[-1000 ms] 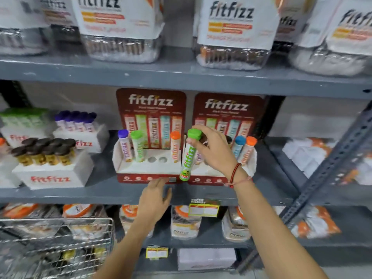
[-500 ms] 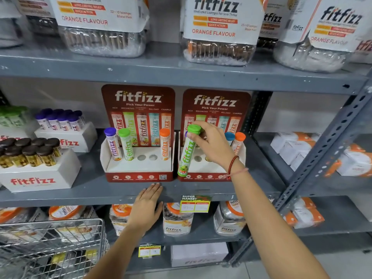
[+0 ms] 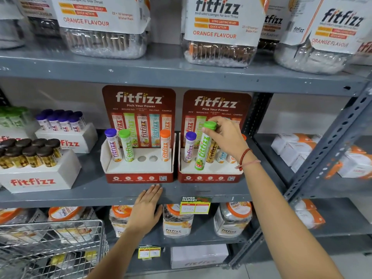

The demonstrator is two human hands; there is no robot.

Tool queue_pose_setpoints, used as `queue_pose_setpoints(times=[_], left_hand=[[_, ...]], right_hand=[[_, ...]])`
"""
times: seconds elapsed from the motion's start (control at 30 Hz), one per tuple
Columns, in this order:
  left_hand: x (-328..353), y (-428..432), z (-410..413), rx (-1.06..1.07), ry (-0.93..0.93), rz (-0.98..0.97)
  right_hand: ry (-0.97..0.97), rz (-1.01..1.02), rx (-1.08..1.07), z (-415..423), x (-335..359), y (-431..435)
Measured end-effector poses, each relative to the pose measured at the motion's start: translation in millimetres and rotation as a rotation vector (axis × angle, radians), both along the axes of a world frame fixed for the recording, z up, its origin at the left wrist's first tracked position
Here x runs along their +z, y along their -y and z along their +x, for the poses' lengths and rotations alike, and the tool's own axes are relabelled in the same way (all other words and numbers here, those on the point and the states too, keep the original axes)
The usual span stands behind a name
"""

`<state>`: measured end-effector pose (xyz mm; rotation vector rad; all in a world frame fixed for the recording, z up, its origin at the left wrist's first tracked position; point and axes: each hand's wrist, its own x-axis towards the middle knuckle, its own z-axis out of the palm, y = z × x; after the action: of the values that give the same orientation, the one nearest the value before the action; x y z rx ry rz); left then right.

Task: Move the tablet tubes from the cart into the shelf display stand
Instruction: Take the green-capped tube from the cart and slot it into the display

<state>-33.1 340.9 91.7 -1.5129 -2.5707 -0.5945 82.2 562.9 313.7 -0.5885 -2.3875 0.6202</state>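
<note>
Two red and white fitfizz display stands sit side by side on the middle shelf. My right hand [image 3: 226, 137] grips the cap of a green tablet tube [image 3: 203, 150], which leans with its base over the white deck of the right stand [image 3: 209, 175]. That stand also holds a purple tube [image 3: 189, 147] and further tubes partly hidden behind my hand. The left stand [image 3: 138, 174] holds purple, green and orange tubes, with two bare holes [image 3: 147, 158] between them. My left hand [image 3: 146, 210] rests flat on the shelf's front edge, holding nothing. The wire cart [image 3: 50, 250] is at the lower left.
White fitfizz boxes with dark-capped [image 3: 30, 153] and purple-capped bottles [image 3: 60, 121] stand at the left. Large lozenge jars [image 3: 219, 33] fill the shelf above, more jars the shelf below. A slanted grey shelf upright [image 3: 330, 152] runs at the right. A yellow price tag [image 3: 195, 205] hangs from the shelf edge.
My right hand has carried the green tube a little right and further over the right stand, more upright. My left hand stays flat on the shelf edge.
</note>
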Motion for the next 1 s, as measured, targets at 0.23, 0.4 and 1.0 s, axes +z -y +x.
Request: queue_pose_setpoints(times=[0.23, 0.4, 1.0], left_hand=[[-2, -1, -1, 0.0, 0.0, -0.009], [-2, 0, 0, 0.001, 0.0, 0.005], [-1, -1, 1, 0.001, 0.033, 0.01]], right_hand=[[0.047, 0.021, -0.008, 2, 10, -9], [0.177, 0.037, -0.003, -8, 13, -20], [0.395, 0.086, 0.065, -35, 6, -27]])
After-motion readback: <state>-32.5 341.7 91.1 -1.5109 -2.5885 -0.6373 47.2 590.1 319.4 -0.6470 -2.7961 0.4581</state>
